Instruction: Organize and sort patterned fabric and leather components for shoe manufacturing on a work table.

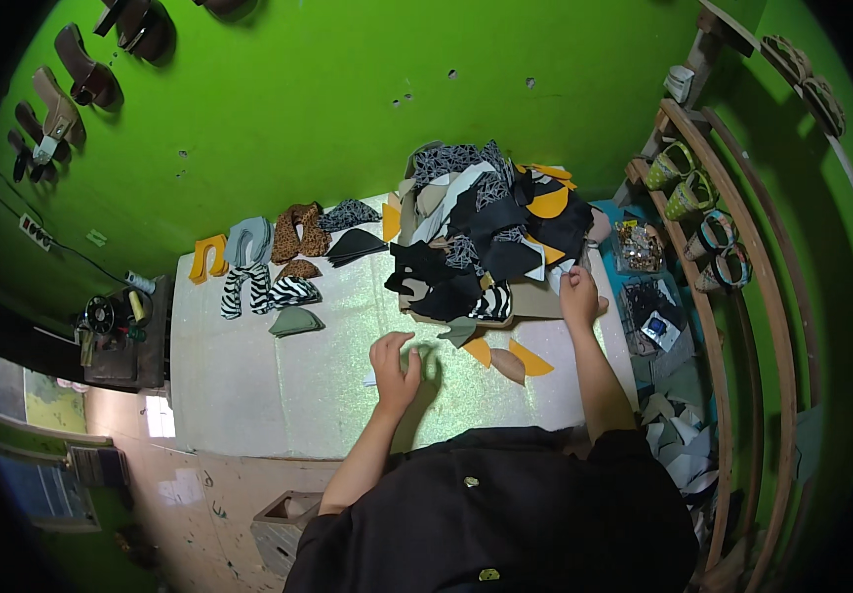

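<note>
My right hand (577,295) is at the right front of a heaped pile, its fingers closed on a pale cut piece (559,276). My left hand (397,364) hovers over the table with fingers loosely curled and apart, nothing between them. The pile holds black cut pieces (505,259), grey patterned ones (446,158) and yellow ones (548,205), in an open cardboard box (535,304). A grey-green piece (459,331) hangs at its front edge. Close by lie a yellow half-round piece (530,360) and a tan one (508,366).
Sorted stacks stand at the left: yellow (211,257), grey-blue (249,240), leopard-print (300,231), zebra-print (245,292), black (356,246) and green (297,320). A wooden rack (708,287) with sandals rises at the right. A sewing machine (100,316) stands beyond the table's left edge.
</note>
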Available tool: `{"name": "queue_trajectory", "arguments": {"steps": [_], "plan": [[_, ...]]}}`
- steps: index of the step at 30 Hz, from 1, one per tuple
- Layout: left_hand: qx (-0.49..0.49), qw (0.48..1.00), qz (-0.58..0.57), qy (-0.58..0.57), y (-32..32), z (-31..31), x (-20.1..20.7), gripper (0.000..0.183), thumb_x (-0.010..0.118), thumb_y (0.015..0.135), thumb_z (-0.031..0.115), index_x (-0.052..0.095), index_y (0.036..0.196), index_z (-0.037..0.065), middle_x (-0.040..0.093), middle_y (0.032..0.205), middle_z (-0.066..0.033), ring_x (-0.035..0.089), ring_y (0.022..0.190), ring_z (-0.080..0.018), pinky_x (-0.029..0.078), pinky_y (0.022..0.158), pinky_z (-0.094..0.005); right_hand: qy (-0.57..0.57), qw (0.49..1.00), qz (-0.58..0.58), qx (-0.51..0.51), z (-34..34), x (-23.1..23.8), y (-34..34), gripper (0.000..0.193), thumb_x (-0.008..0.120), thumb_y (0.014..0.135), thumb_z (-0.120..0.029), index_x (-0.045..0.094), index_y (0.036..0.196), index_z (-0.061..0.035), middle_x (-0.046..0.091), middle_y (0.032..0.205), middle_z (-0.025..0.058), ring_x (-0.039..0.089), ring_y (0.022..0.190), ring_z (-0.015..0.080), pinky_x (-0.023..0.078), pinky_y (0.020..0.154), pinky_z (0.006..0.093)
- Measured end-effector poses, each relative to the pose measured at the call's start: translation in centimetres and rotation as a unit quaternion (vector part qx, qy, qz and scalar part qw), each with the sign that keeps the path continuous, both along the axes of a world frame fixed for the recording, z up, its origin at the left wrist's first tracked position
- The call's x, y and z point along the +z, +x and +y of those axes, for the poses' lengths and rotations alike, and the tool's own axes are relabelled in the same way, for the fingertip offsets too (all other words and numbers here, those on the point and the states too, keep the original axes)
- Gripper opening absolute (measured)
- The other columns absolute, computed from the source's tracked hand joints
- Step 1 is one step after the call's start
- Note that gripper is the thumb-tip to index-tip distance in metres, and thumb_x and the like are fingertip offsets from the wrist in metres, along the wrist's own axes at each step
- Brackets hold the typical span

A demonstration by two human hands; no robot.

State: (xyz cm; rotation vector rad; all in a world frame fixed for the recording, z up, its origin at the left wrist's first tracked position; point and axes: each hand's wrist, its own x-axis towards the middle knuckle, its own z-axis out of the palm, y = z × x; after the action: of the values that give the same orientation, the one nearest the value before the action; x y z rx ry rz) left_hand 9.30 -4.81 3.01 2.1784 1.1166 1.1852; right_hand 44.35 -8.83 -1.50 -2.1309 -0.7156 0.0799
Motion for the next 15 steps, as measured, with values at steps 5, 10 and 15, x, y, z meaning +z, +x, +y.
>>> {"name": "queue_trajectory", "arguments": {"steps": [5,10,15], "plan": [[0.006,0.997,-0.006,0.082,1.9,4.0,2.4,0.032,0.060,0.076,0.007,0.057,0.107,0.005,0.055,0.109,-0.0132,0.050,0.103,-0.0304,0.035,0.091,-0.0401,-0.074,0.982,-0.172,0.002,1.5,8.5,-4.2,0.014,0.059,0.080,-0.022,0.059,0.069,-0.0138,0.057,0.067,0.0009,0.055,0.078,0.0218,0.026,0.086,0.0481],[-0.006,0.995,0.082,0.064,4.4,7.3,3.8,0.052,0.061,0.078,0.018,0.047,0.127,0.007,0.047,0.126,-0.0161,0.042,0.119,-0.0330,0.030,0.097,-0.0477,0.041,0.957,-0.223,0.183,5.2,12.0,-7.5,0.013,0.062,0.078,-0.022,0.062,0.088,-0.0140,0.060,0.092,0.0000,0.054,0.096,0.0206,0.026,0.090,0.0444],[-0.026,0.958,0.286,-0.018,5.9,9.0,2.8,0.059,0.059,0.081,0.040,0.049,0.130,0.010,0.047,0.132,-0.0130,0.039,0.126,-0.0272,0.019,0.102,-0.0584,-0.014,0.895,-0.224,0.386,9.9,12.0,-10.9,0.037,0.065,0.074,-0.020,0.059,0.110,-0.0134,0.055,0.117,0.0054,0.048,0.117,0.0215,0.026,0.095,0.0516]]}}
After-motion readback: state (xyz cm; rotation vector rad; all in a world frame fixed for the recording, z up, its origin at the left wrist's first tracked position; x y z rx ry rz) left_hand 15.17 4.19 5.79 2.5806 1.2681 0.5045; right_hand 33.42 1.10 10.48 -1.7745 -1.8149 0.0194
